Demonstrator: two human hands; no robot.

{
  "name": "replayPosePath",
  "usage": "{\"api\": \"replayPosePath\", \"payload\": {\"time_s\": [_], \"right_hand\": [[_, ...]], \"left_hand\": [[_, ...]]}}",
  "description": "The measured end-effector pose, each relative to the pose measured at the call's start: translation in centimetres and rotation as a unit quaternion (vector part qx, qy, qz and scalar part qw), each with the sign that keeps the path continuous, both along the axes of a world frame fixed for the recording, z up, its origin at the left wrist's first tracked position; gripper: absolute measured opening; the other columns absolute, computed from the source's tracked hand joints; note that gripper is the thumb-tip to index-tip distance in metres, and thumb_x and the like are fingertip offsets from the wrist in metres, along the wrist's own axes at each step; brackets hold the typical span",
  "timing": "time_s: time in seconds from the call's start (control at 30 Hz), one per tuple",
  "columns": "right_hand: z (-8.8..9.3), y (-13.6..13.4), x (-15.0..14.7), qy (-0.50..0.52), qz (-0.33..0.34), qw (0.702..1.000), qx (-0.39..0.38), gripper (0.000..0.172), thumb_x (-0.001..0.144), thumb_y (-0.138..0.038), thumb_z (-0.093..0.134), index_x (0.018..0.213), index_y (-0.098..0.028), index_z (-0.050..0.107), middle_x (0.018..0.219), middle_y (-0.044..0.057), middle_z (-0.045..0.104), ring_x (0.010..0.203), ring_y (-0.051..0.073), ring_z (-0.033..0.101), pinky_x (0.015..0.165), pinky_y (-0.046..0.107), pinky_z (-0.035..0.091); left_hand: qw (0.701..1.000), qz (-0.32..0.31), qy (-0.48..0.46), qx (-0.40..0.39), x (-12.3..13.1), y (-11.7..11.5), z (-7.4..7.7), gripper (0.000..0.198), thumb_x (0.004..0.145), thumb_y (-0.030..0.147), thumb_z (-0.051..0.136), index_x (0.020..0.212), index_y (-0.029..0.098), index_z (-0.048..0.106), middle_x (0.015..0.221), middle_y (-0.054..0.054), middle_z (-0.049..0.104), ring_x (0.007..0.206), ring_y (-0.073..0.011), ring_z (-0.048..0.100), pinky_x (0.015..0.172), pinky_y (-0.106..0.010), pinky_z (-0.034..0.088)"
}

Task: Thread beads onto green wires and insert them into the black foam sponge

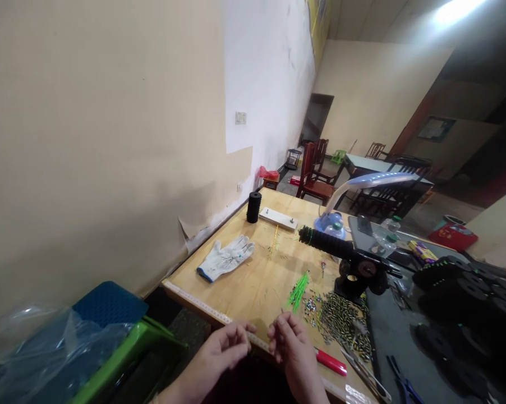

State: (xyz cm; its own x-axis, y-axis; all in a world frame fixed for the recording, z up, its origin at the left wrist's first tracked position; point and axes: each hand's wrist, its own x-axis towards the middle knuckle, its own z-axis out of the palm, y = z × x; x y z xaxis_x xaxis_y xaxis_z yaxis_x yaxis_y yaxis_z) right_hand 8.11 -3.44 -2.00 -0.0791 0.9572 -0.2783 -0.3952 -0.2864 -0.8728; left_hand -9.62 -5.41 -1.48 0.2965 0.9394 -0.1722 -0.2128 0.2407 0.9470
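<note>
My left hand (230, 345) is over the table's front edge, thumb and fingers curled together; what they hold, if anything, is too small to make out. Close beside it, my right hand (290, 339) pinches a thin wire-like strand (277, 297) that rises from the fingertips. Just beyond the right hand lies a bunch of bright green thin strips (298, 292). Small coloured beads (311, 306) are scattered beside it, next to a heap of small black-and-yellow pieces (341, 317). A red tube (331, 362) rests to the right of my right wrist.
A white glove (228, 258) lies on the wooden table (248, 292). Behind are a black ribbed cylinder (253, 207) and a white board (278, 218). At right stand a black clamp-like device (356, 269), a lamp (332, 213), tweezers (366, 373), blue-handled pliers (400, 381) and black spools (463, 286).
</note>
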Motion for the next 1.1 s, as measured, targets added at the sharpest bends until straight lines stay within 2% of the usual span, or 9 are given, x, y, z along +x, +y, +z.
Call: {"api": "replayPosePath", "payload": {"time_s": [0.1,0.2,0.33,0.47,0.63,0.8,1.1], "right_hand": [[-0.4,-1.2,0.0,-0.055,0.056,0.997,0.007,0.052,0.068,-0.065,0.072,0.071,-0.018,0.051,0.058,-0.003,0.061,0.040,0.003,0.046,0.036,0.014,0.026],[-0.3,-2.1,-0.7,-0.064,0.117,0.991,0.005,0.054,0.068,-0.069,0.069,0.071,-0.017,0.051,0.056,-0.003,0.060,0.038,0.003,0.045,0.035,0.014,0.024],[-0.1,-2.6,-1.4,-0.049,0.140,0.989,0.009,0.053,0.070,-0.068,0.068,0.071,-0.017,0.052,0.056,-0.001,0.062,0.042,0.006,0.052,0.036,0.015,0.029],[-0.2,-2.6,-1.3,-0.029,0.144,0.989,0.006,0.051,0.070,-0.065,0.070,0.072,-0.017,0.053,0.062,0.002,0.066,0.051,0.010,0.060,0.039,0.015,0.035],[-0.2,-2.6,-1.1,-0.021,0.152,0.988,-0.009,0.051,0.070,-0.064,0.070,0.073,-0.015,0.055,0.064,0.004,0.068,0.049,0.010,0.060,0.040,0.016,0.034],[-0.2,-2.4,-1.2,-0.016,0.143,0.990,-0.012,0.051,0.069,-0.064,0.071,0.071,-0.015,0.055,0.065,0.005,0.070,0.049,0.010,0.060,0.041,0.016,0.034],[-0.1,-2.1,-1.2,-0.012,0.143,0.989,-0.024,0.051,0.066,-0.063,0.074,0.069,-0.015,0.055,0.063,0.005,0.070,0.048,0.010,0.059,0.041,0.017,0.034]], "left_hand": [[0.986,0.047,-0.107,-0.118,0.5,0.8,-0.1,0.020,0.073,0.029,0.074,0.075,0.015,0.060,0.080,-0.001,0.062,0.063,-0.0086,0.048,0.055,-0.019,0.033],[0.972,0.024,-0.167,-0.162,1.7,1.1,0.0,0.026,0.069,0.032,0.079,0.072,0.015,0.058,0.063,0.003,0.057,0.054,-0.0079,0.050,0.051,-0.018,0.034],[0.966,0.006,-0.188,-0.178,2.8,1.1,0.0,0.027,0.071,0.034,0.077,0.071,0.016,0.057,0.059,0.004,0.057,0.043,-0.0082,0.050,0.044,-0.020,0.038],[0.960,-0.026,-0.206,-0.186,2.8,1.4,-0.3,0.026,0.074,0.035,0.075,0.072,0.015,0.058,0.059,0.003,0.058,0.036,-0.0090,0.048,0.036,-0.022,0.040],[0.956,-0.045,-0.212,-0.200,2.6,1.7,-0.7,0.023,0.075,0.032,0.074,0.077,0.013,0.062,0.056,0.003,0.058,0.036,-0.0087,0.049,0.037,-0.022,0.042],[0.955,-0.050,-0.208,-0.204,2.7,1.9,-0.8,0.024,0.075,0.032,0.074,0.084,0.011,0.064,0.051,0.004,0.055,0.035,-0.0081,0.044,0.037,-0.021,0.041],[0.956,-0.060,-0.209,-0.198,2.5,2.3,-1.2,0.026,0.073,0.032,0.076,0.081,0.010,0.064,0.050,0.005,0.052,0.035,-0.0060,0.040,0.036,-0.018,0.032]]}}
